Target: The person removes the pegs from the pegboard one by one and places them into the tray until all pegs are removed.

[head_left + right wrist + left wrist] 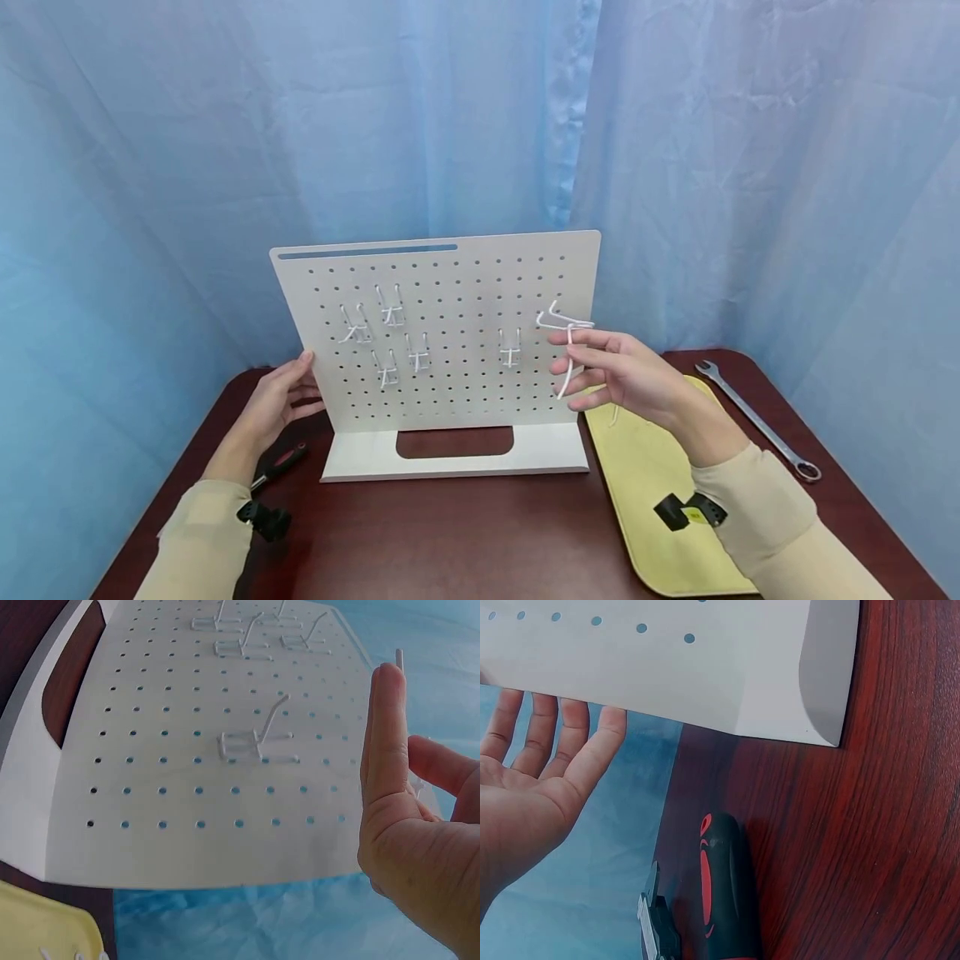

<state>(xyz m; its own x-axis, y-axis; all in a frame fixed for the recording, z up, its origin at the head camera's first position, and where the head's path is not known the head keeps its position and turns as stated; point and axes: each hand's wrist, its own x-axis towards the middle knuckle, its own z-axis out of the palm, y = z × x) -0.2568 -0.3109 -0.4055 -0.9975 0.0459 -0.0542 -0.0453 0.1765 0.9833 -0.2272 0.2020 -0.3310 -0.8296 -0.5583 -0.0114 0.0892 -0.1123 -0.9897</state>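
A white pegboard [465, 287] stands upright on its flat base, with several white wire hooks [391, 316] fitted into its holes. My left hand [279, 400] grips the board's left side edge; in the left wrist view its fingertips [613, 720] meet that edge. My right hand [626, 375] pinches another white wire hook [567, 358] between thumb and fingers, before the board's right side. That hook's two bent prongs point toward the board and its long arm hangs down. In the right wrist view the fingers hide most of it.
A yellow tray [645, 492] lies right of the board, partly under my right arm, with white hooks [75, 955] on it. Beyond it is a combination wrench [757, 421]. A black-and-red handled tool [724, 885] lies near my left wrist. Blue curtains [480, 117] surround the table.
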